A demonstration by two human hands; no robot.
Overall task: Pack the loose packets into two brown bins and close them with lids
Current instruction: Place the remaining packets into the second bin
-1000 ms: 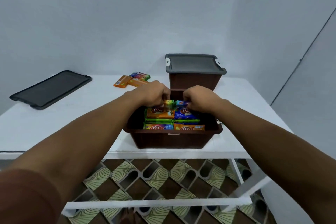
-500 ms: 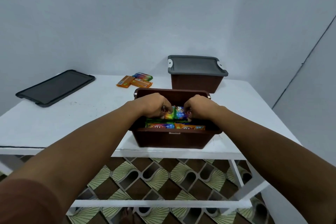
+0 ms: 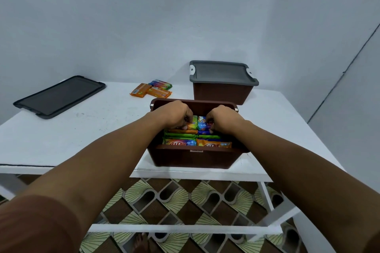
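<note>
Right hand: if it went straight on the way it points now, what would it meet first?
Probably the far wall of the open brown bin; the right hand sits just short of it, gripping blue packets. The lidded bin stands beyond; depth is unclear.

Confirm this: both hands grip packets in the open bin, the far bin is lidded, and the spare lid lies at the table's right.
One error: the spare lid lies at the table's left, as the head view shows. The left hand and right hand grip packets in the open bin; the far bin is lidded.
</note>
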